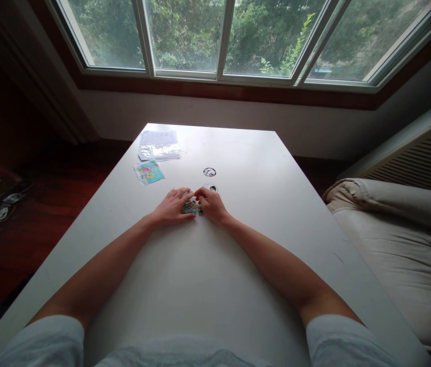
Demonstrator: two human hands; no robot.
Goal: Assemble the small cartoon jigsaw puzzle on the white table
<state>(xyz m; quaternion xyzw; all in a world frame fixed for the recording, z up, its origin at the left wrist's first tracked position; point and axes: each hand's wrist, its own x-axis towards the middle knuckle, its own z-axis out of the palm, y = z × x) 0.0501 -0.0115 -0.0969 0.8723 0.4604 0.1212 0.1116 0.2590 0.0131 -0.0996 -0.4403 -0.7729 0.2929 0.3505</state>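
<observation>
My left hand lies on the white table with its fingers stretched out, its thumb and fingers around a small, multicoloured printed piece. Beside it, my right hand is closed, fingertips pressed together at the right edge of that piece. What the right fingers pinch is hidden. A small dark bit shows below the right fingers. Just beyond the right hand lies a round, clear-looking piece with a dark mark. Farther back is a round black-and-white piece.
On the white table, a colourful turquoise card or packet lies at the left. Behind it is a shiny clear sleeve with papers. A cushioned beige seat stands at the right, and cables lie on the floor at the left.
</observation>
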